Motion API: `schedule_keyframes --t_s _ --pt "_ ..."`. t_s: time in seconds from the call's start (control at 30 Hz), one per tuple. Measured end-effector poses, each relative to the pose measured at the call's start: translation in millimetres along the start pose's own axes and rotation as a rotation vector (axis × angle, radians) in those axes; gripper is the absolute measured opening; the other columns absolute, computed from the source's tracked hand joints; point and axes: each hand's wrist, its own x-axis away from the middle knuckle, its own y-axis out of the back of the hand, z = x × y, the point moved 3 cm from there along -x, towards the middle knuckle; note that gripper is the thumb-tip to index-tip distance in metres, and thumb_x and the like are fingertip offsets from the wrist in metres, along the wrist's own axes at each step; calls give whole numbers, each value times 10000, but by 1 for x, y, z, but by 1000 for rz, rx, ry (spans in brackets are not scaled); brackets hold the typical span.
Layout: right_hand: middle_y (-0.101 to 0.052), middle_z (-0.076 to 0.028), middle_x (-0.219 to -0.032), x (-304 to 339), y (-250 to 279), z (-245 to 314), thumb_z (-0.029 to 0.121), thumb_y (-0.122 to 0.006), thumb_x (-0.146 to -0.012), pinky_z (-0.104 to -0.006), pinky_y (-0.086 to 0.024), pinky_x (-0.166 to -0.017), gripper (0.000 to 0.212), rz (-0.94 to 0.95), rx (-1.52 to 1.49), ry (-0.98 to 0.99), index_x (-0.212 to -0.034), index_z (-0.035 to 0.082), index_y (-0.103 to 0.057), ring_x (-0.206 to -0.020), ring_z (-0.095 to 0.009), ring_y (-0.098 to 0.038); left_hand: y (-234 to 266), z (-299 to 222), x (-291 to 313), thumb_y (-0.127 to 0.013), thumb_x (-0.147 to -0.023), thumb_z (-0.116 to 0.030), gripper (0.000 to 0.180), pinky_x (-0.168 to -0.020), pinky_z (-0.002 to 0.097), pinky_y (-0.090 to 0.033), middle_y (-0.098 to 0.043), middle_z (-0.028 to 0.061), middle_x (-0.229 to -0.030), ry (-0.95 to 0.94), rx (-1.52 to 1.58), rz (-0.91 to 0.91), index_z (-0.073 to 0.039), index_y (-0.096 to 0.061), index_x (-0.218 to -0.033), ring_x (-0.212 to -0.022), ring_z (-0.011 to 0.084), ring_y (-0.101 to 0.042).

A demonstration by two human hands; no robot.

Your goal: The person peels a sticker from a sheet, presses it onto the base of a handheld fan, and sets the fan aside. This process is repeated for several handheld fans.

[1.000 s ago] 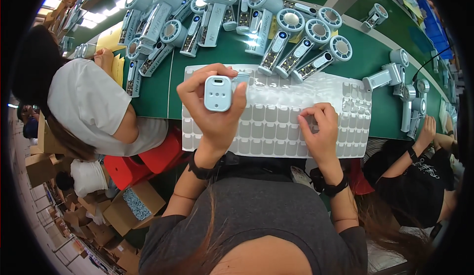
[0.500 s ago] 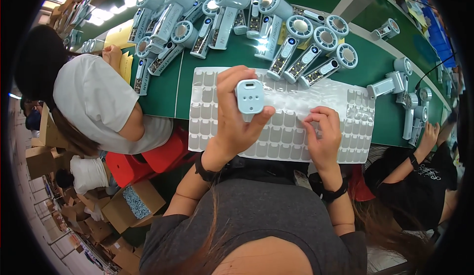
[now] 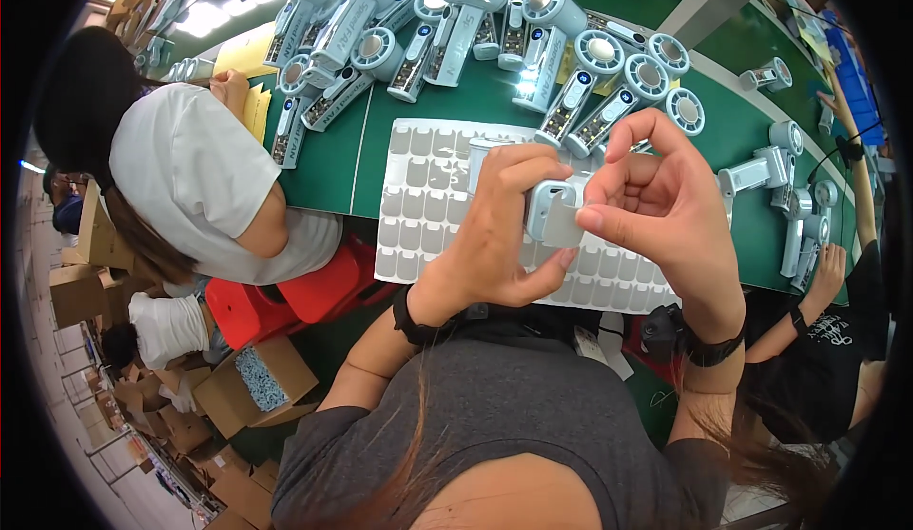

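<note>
Assembly bench, mid-shift: your left hand point(image 3: 499, 235) wraps a small pale-blue fan unit point(image 3: 550, 208), fingers closed round its body, thumb underneath, raised above the sticker sheet point(image 3: 418, 197) and close to your chest. Your right hand point(image 3: 661, 211) pinches a grey sticker point(image 3: 561, 233) btwn thumb and forefinger, touching the unit's face; the other fingers curl loosely above it. Whether the sticker is fully pressed down can't be told from here.

Handling, as a judgement: the unit looks like a hard plastic shell, light and stiff, w/ smooth sides that could slip. Hold it by the body's flat sides as you do now, not by the round head, so the face stays free. The sticker looks thin, soft and floppy, likely tacky on one side; take it by an edge only, since a fingertip on the glue side or a fold would probably spoil it.

The sheet lies flat on the green table point(image 3: 323, 168), just beyond your hands, w/ rows of grey stickers and a few gaps near its top. Behind it, finished fans point(image 3: 495, 26) lie in a loose heap, round heads up. More fans point(image 3: 775, 183) sit at right.

At left a person in a white shirt point(image 3: 185, 173) leans over the table by yellow paper point(image 3: 249, 54). At right another worker's hand point(image 3: 825, 273) rests near the table edge. Cardboard boxes point(image 3: 252, 382) stand on the floor below.
</note>
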Motion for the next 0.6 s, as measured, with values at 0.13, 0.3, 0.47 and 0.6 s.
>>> schedule_keyframes --t_s 0.13,0.3,0.47,0.6 --pt "-633 -53 -768 -4 -1 -6 -7 -754 -756 -207 -496 -668 416 8 -30 -48 -977 62 -409 -734 -75 -600 -1 1 0 -706 -644 -113 638 -907 426 -364 -482 186 -1127 2 -11 -4 -21 -421 -1208 -1029 346 -469" --pt "-638 -74 -763 -6 -1 -4 -5 -750 -761 -220 -506 -656 425 -4 -21 -81 -937 76 -372 -730 -85 -613 0 1 0 -695 -625 -98 640 -909 430 -361 -484 178 -1127 -5 -33 -1 -27 -423 -1200 -1030 347 -470" --pt "-637 -75 -758 -9 -1 -1 0 -753 -760 -220 -508 -656 429 -5 21 -88 -933 78 -368 -727 -88 -614 0 2 -1 -689 -606 -85 653 -913 431 -358 -485 178 -1126 3 -41 6 -29 -423 -1200 -1027 346 -472" --pt "-635 -74 -754 -10 0 -1 5 -756 -758 -221 -509 -655 431 -13 42 -84 -933 77 -368 -725 -90 -615 0 1 -2 -684 -605 -80 650 -907 430 -358 -485 178 -1124 -7 -45 10 -29 -423 -1198 -1021 344 -472"
